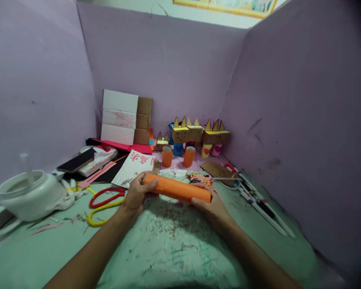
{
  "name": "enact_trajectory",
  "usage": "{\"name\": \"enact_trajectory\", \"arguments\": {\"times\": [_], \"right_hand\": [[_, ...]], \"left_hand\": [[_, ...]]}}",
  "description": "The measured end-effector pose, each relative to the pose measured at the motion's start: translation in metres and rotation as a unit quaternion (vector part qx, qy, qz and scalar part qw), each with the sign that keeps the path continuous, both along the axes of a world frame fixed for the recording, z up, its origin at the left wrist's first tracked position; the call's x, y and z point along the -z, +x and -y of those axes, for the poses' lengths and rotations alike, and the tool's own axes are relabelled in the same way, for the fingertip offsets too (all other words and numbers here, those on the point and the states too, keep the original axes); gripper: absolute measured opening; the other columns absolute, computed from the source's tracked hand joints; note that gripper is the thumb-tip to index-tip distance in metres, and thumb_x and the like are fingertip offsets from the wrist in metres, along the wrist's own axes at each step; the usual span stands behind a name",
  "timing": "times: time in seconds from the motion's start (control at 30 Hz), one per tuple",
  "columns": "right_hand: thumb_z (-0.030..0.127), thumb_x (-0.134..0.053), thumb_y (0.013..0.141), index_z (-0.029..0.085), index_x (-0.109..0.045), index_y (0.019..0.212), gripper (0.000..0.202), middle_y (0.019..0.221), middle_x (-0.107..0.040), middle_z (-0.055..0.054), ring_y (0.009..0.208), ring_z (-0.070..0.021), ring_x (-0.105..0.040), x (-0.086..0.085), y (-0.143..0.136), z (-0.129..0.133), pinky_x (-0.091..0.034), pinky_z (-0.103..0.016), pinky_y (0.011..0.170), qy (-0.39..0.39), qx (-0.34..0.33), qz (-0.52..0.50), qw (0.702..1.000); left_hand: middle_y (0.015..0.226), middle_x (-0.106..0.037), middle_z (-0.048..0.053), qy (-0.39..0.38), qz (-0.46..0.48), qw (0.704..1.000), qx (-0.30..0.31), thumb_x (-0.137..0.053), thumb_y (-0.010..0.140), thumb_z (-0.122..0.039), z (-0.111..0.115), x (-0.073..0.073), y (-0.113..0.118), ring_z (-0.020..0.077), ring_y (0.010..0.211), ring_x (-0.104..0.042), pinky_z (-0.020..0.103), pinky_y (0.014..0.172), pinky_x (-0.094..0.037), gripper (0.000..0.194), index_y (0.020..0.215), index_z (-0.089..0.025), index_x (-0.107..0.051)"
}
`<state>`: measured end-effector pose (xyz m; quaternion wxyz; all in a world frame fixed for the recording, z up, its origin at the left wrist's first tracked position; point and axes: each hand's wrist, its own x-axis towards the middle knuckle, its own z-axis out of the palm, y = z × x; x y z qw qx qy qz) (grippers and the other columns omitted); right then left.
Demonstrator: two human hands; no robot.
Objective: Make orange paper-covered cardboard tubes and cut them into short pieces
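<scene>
An orange paper-covered tube (177, 189) is held nearly level above the table, its left end slightly higher. My left hand (137, 194) is closed around the left end, thumb on the front. Around the right end, my right hand (209, 204) is closed too, its thumb along the lower edge. A lengthwise seam and a cross line show on the orange paper. Behind the tube stand two short orange tubes, one on the left (167, 156) and one on the right (189, 157). Scissors with red and yellow handles (104, 204) lie beside my left wrist.
A white pot (33, 196) holding a pale stick stands at the left. Cardboard figures with pointed ears (216, 136) stand at the back. Several markers (263, 206) lie along the right. Folded cardboard (120, 116) leans on the rear purple wall (165, 60). Scraps litter the green table cover (156, 257).
</scene>
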<state>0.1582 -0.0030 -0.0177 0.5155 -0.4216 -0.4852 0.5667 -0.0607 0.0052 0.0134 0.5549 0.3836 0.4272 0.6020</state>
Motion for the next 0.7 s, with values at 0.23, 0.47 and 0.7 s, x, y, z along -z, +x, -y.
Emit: {"name": "enact_trajectory", "arguments": {"times": [0.23,0.47,0.7], "right_hand": [[0.043,-0.081,0.053,0.020,-0.057,0.101,0.058,0.093,-0.060,-0.006,0.076,-0.0223,-0.062,-0.004,0.000,0.004,-0.056,-0.034,0.059,0.024,-0.008,0.035,0.999],[0.046,-0.077,0.062,0.025,-0.051,0.114,0.062,0.114,-0.061,-0.010,0.091,-0.0251,-0.066,-0.020,0.025,-0.011,-0.054,-0.040,0.075,0.090,0.002,-0.044,0.995],[0.020,-0.083,0.046,0.020,-0.057,0.090,0.051,0.100,-0.066,-0.011,0.100,-0.0290,-0.061,-0.058,0.052,-0.104,-0.048,-0.045,0.088,0.081,0.150,0.053,0.984]], "left_hand": [[0.067,-0.061,0.000,-0.013,0.021,1.000,-0.003,-0.080,0.049,-0.025,-0.002,0.002,0.002,0.0149,0.056,-0.057,0.023,0.040,-0.050,0.044,0.085,-0.012,-0.058],[0.072,-0.063,-0.001,0.021,0.064,0.993,-0.101,-0.071,0.059,-0.019,-0.008,-0.029,-0.021,0.0128,0.060,-0.058,0.021,0.046,-0.052,0.023,0.078,-0.016,-0.060],[0.077,-0.062,0.001,0.000,0.095,0.977,-0.192,-0.058,0.070,-0.004,-0.051,-0.084,-0.034,0.0133,0.064,-0.060,0.025,0.053,-0.055,0.012,0.073,-0.016,-0.059]]}}
